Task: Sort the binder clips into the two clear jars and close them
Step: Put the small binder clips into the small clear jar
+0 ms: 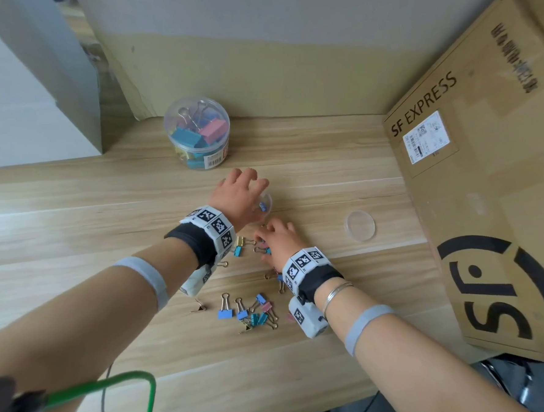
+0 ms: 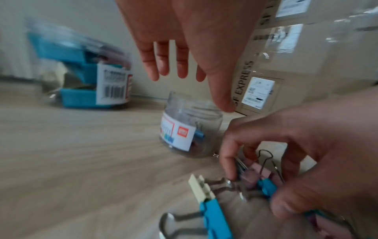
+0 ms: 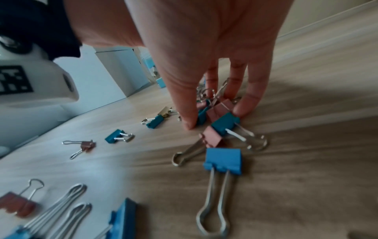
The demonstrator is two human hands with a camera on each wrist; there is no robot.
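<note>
The left hand (image 1: 239,192) hovers with relaxed, spread fingers over a small open jar (image 2: 191,129) on the table (image 1: 74,218), a few clips inside. Just right, the right hand (image 1: 279,240) pinches a cluster of small binder clips (image 3: 216,111). Its lid (image 1: 360,225) lies farther right.

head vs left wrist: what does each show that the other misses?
Head only: loose lid on the table, clip pile near the forearms. Left wrist only: small jar open-mouthed, clips inside, left hand hovering open above it. Both: big jar of large clips, right hand pinching small clips, SF Express box.
</note>
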